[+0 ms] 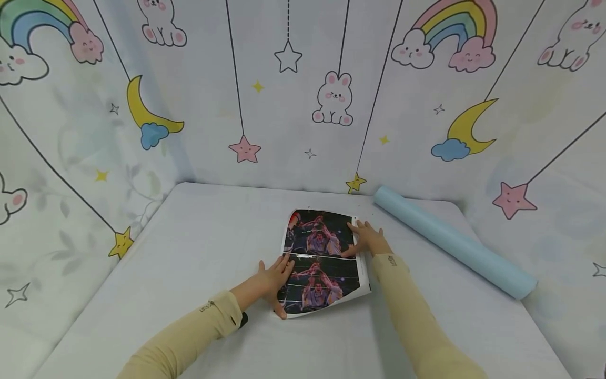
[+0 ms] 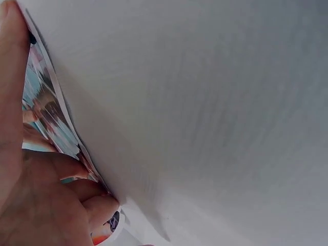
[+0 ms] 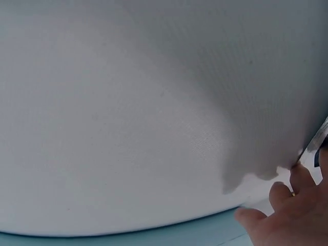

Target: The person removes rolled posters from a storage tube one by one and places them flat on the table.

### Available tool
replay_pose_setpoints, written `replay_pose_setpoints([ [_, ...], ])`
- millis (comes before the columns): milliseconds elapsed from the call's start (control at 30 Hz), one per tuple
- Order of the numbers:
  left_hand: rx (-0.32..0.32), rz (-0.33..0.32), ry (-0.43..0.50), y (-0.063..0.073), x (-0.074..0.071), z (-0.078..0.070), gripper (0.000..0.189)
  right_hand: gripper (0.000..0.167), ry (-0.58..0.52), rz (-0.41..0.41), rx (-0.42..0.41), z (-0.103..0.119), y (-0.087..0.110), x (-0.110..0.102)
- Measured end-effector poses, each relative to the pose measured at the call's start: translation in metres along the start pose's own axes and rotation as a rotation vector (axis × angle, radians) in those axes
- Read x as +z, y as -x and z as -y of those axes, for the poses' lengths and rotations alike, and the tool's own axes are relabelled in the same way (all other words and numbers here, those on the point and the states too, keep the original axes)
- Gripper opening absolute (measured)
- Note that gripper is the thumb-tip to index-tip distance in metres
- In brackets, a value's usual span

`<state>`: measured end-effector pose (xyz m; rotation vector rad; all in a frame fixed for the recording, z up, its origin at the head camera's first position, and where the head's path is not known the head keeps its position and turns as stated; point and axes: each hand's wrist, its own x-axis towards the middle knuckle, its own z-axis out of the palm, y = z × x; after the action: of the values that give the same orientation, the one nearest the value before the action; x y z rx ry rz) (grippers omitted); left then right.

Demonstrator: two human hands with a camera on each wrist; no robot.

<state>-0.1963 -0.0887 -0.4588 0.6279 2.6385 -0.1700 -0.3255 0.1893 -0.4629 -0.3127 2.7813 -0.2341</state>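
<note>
A glossy printed sheet with two near-identical dark pictures and a white border lies on the white table. Its lower right corner curls up off the surface. My left hand rests spread along the sheet's left edge, thumb at the lower left corner and fingers near the line between the pictures. On the upper right edge, my right hand touches the sheet with spread fingers. In the left wrist view the sheet's edge runs beside the thumb and fingers. The right wrist view shows only part of the right hand.
A light blue roll lies slantwise on the right side of the white table. Behind the table hangs a pale cloth printed with stars, moons and rabbits.
</note>
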Motion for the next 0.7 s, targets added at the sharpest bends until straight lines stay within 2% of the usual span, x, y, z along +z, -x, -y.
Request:
replay_pose_setpoints([
  [267, -0.010, 0.012, -0.025, 0.0002, 0.0004, -0.0017, 0.131, 0.108, -0.019, 0.009, 0.003, 0.0003, 0.0043, -0.0009],
  [700, 0.002, -0.013, 0.022, 0.0029, 0.0020, -0.0022, 0.129, 0.110, -0.047, 0.008, -0.003, -0.0042, 0.0038, 0.0027],
])
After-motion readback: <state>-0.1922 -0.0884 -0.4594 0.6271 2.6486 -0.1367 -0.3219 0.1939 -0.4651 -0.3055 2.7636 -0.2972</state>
